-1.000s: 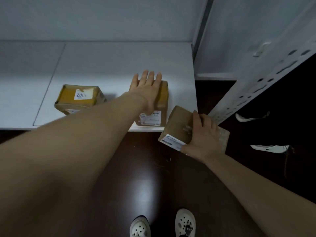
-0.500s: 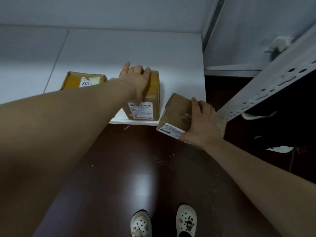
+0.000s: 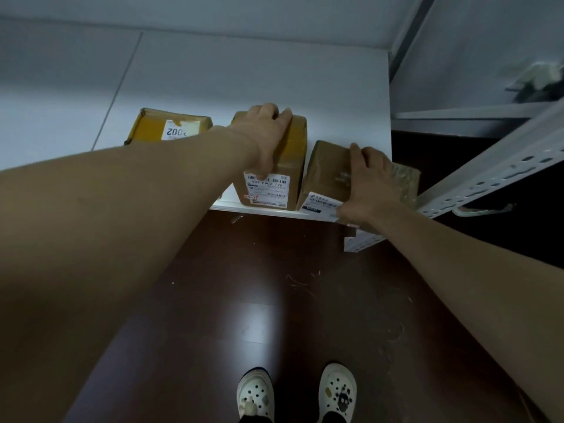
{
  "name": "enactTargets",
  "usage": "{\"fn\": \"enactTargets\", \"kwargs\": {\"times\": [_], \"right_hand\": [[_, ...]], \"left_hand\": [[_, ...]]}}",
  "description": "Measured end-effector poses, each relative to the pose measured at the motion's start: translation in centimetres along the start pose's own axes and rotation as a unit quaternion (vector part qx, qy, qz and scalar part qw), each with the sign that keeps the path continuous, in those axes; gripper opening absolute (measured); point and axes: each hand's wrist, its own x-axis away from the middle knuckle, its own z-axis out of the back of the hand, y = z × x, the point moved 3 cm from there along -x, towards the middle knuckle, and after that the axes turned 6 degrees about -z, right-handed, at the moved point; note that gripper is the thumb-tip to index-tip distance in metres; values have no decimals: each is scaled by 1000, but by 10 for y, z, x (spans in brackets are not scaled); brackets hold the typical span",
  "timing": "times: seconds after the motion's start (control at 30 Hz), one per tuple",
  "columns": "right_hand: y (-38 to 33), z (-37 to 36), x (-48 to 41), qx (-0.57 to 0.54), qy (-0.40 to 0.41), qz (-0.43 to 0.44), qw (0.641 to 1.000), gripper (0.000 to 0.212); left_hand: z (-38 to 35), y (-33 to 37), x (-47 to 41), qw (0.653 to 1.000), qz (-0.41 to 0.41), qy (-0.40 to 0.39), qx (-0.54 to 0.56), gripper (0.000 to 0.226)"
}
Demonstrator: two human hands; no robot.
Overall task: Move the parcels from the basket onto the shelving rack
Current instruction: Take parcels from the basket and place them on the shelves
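The right hand (image 3: 372,184) clamps its fingers (image 3: 355,151) on the brown taped cardboard parcel (image 3: 323,166) at the front corner of the white shelf (image 3: 244,74), right of centre, where early release could drop it, while the left hand (image 3: 265,129) grips the labelled tan parcel (image 3: 294,160).

Dim cool light, glare on floor (image 3: 259,319), wide-angle edge distortion

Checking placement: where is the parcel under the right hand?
The right-hand parcel is right of centre in the head view, at the shelf's front right corner, beside the barcode-labelled parcel.
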Motion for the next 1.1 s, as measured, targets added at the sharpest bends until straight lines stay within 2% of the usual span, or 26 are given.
{"fn": "enactTargets", "kwargs": {"times": [0.4, 1.1], "right_hand": [[11, -14, -24, 10, -48, -15, 999, 120], [11, -14, -27, 5, -34, 31, 999, 119]], "left_hand": [[0, 1, -3, 1000, 16, 8, -2, 119], [-2, 2, -2, 1000, 24, 16, 10, 118]]}}
